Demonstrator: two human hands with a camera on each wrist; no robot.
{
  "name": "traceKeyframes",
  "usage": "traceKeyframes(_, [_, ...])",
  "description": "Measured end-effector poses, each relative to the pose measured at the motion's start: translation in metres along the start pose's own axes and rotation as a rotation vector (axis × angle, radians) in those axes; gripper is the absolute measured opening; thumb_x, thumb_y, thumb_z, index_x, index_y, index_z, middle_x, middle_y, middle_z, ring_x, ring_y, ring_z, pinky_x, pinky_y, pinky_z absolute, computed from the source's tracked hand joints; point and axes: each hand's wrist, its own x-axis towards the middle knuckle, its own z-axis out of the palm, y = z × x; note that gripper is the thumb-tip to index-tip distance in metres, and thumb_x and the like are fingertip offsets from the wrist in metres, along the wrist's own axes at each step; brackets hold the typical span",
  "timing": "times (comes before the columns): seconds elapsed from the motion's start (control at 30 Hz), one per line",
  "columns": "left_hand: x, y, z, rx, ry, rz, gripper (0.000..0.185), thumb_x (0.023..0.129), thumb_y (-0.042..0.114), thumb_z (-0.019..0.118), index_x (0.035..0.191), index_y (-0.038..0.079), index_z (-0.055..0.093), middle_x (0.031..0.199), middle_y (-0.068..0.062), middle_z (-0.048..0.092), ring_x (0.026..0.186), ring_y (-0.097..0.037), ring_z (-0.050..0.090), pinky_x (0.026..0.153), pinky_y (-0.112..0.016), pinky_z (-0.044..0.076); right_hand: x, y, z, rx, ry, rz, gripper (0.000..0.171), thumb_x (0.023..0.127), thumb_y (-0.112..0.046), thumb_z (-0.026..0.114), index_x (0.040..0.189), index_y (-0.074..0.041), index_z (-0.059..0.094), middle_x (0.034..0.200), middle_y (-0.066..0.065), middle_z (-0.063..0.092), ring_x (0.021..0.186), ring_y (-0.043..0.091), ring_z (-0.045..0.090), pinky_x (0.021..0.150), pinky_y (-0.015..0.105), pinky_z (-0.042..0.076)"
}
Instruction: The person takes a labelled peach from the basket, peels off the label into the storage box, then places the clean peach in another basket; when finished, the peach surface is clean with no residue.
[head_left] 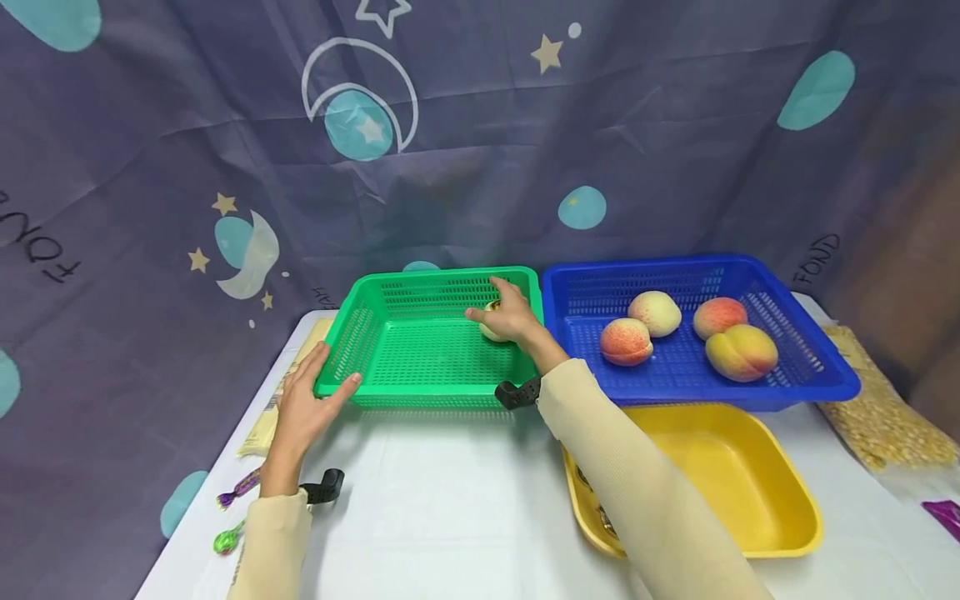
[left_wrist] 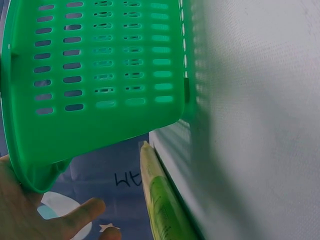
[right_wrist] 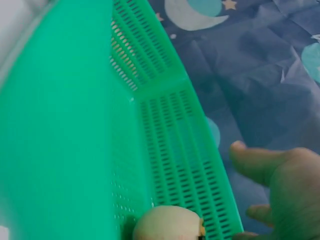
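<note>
— While the right hand (head_left: 512, 315) sits cupped over the pale peach (head_left: 495, 323) at the far right corner of the green basket (head_left: 420, 400), what could go wrong?

— I judge a slip likeliest; the fingers curl round the fruit, yet the wrist view shows the peach (right_wrist: 167, 223) low against the slotted wall with the fingertips partly off it; a loose hold could let it roll across the basket floor.

— And the left hand (head_left: 303, 406)?

— It lies with fingers spread and straight along the basket's near left corner, thumb on the rim; it steadies rather than grips, so a hard tug by the other hand might slide the basket.

— Where is room tight?

— The blue basket (head_left: 825, 392) touches the green one on the right, holding four peaches (head_left: 690, 333); the yellow tray (head_left: 787, 492) lies under the right forearm; a yellowish packet (left_wrist: 160, 205) lies at the table's left edge; bare table lies just in front of the green basket.
</note>
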Motion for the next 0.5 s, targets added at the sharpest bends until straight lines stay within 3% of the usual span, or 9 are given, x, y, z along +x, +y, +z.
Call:
traceKeyframes(0.2, [0.0003, 0.0001, 0.001, -0.013, -0.013, 0.008, 0.085, 0.092, 0.054, 0.068, 0.16, 0.016, 0.034, 0.17, -0.003, 0.026, 0.152, -0.049, 0.022, 0.113, -0.077, 0.012, 0.0039, 0.0028, -0.0006, 0.003, -0.037, 0.045, 0.089, 0.098, -0.029, 0.069, 0.165, -0.014, 0.012, 0.171, 0.016, 0.01, 0.158, 0.038, 0.016, 0.124, 0.056, 0.025])
traceKeyframes(0.5, [0.0006, -0.0008, -0.0013, -0.013, -0.023, 0.002, 0.086, 0.093, 0.054, 0.067, 0.161, 0.016, 0.031, 0.17, -0.004, 0.024, 0.156, -0.043, 0.021, 0.117, -0.074, 0.017, 0.0089, 0.0032, -0.0002, -0.106, -0.116, -0.012, 0.078, 0.095, -0.017, 0.071, 0.161, -0.013, 0.03, 0.166, 0.016, 0.03, 0.15, 0.038, 0.033, 0.115, 0.055, 0.04])
